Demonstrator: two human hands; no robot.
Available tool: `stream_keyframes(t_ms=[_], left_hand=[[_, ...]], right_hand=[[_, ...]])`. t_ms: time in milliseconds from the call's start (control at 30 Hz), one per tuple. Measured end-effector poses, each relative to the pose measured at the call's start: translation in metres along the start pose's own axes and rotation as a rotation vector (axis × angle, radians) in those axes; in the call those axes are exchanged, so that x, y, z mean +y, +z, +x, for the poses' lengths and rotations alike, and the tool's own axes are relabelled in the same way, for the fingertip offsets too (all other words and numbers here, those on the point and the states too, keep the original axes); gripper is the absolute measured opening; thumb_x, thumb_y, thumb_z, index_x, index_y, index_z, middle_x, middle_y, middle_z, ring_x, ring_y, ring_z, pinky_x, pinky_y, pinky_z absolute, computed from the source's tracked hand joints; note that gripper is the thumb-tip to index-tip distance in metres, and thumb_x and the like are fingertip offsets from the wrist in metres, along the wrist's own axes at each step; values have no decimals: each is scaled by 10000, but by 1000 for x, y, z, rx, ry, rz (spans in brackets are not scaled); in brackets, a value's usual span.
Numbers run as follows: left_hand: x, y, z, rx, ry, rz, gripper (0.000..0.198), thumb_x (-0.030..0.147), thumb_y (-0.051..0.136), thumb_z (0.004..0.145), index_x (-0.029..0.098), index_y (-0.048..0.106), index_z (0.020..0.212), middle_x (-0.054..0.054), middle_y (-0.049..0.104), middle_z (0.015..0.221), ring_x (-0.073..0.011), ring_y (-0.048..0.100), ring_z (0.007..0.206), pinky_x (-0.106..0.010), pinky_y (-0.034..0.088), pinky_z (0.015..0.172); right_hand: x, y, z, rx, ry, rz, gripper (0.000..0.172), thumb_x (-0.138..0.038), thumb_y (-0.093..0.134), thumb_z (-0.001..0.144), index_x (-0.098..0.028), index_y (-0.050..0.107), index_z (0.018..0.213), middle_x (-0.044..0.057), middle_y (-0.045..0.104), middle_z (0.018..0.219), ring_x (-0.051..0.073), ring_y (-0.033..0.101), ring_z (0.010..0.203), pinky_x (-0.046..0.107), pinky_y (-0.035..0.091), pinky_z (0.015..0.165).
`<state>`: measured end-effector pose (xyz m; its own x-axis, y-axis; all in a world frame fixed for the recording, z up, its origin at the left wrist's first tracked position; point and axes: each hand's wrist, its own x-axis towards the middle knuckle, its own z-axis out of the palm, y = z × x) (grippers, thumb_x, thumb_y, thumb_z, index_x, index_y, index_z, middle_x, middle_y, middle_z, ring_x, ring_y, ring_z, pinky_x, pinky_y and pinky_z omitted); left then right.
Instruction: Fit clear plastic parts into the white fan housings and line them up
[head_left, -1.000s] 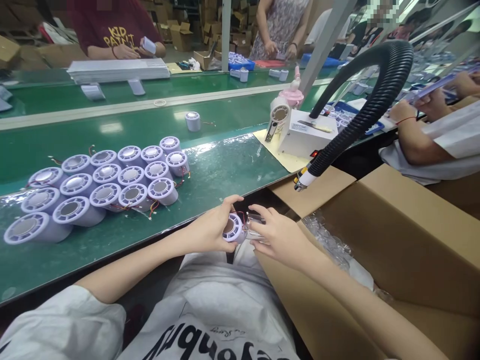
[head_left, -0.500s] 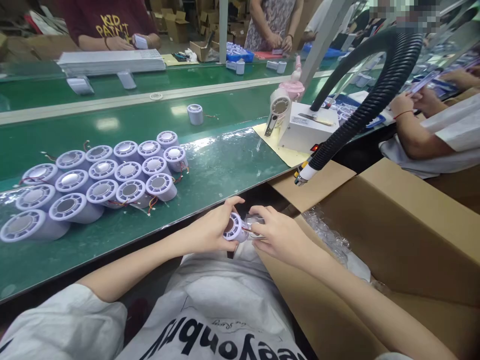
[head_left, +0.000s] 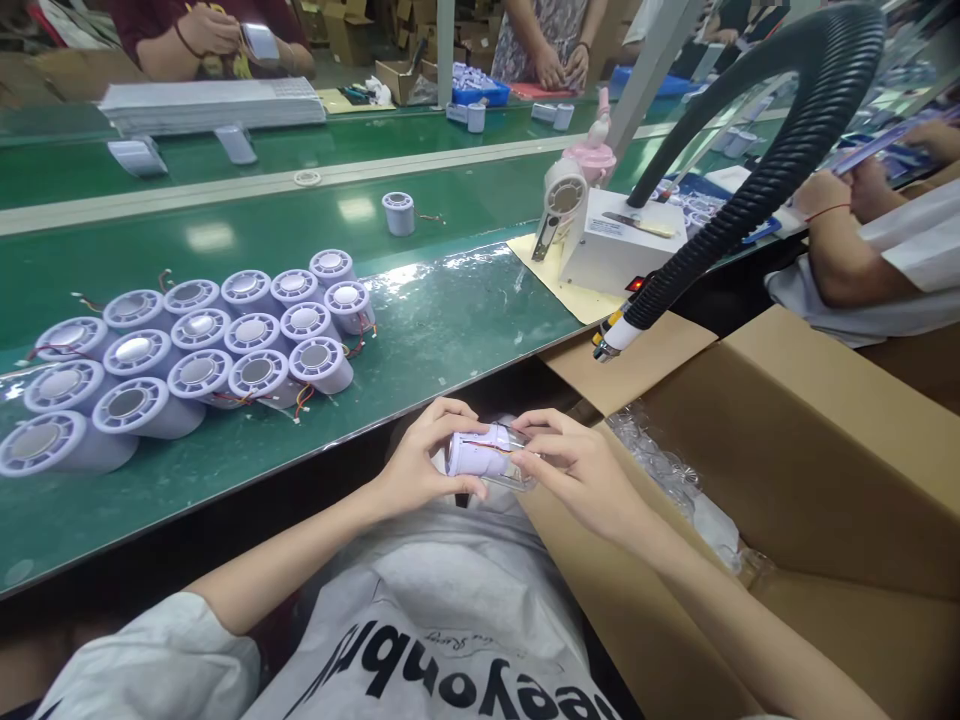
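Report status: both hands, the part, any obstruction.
Left hand holding lilac cylinder; right hand on clear cover. Cylinder apparently partly inside cover. Black hose beyond hands, not touching.

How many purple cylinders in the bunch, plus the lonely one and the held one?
19 purple cylinders: 17 bunched at the left in rows of six, six and five; one alone beyond them; one held in the left hand.

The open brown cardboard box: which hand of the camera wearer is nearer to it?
The right hand. In the view it overlaps the left edge of the box, holding a clear plastic cover; the left hand is farther left, around the pale purple cylinder.
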<state>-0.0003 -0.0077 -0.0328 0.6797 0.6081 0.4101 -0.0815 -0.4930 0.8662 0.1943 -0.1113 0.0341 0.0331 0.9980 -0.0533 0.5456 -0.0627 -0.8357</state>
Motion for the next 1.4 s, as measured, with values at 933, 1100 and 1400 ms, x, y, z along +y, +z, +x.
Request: stream_keyframes(t_ms=[933, 1100, 1400], left_hand=[[35, -6, -3, -253, -348, -458, 782, 176, 828, 653, 292, 512, 1359, -108, 505, 1425, -278, 539, 1256, -378, 469, 1027], [39, -8, -3, -275, -289, -363, 798, 202, 841, 635, 282, 516, 1359, -123, 511, 1420, -294, 538, 1254, -416, 468, 1027], [40, -10, -3, -280, -210, -264, 801, 246, 843, 637, 282, 512, 1365, -120, 538, 1388, -296, 535, 1251, -437, 452, 1042]], right_hand=[[24, 1, -19, -72, -205, 214, 482, -254, 753, 782, -279, 559, 1222, 35, 630, 1243, 204, 613, 1141, 346, 551, 976], [15, -4, -20, -132, -75, 329, 428, -257, 736, 791, -265, 568, 1185, 41, 621, 1212, 208, 629, 1077, 353, 572, 923], [13, -3, -19, -224, 86, 598, 377, -311, 721, 808, -255, 539, 1134, 50, 623, 1169, 163, 637, 951, 266, 550, 779]])
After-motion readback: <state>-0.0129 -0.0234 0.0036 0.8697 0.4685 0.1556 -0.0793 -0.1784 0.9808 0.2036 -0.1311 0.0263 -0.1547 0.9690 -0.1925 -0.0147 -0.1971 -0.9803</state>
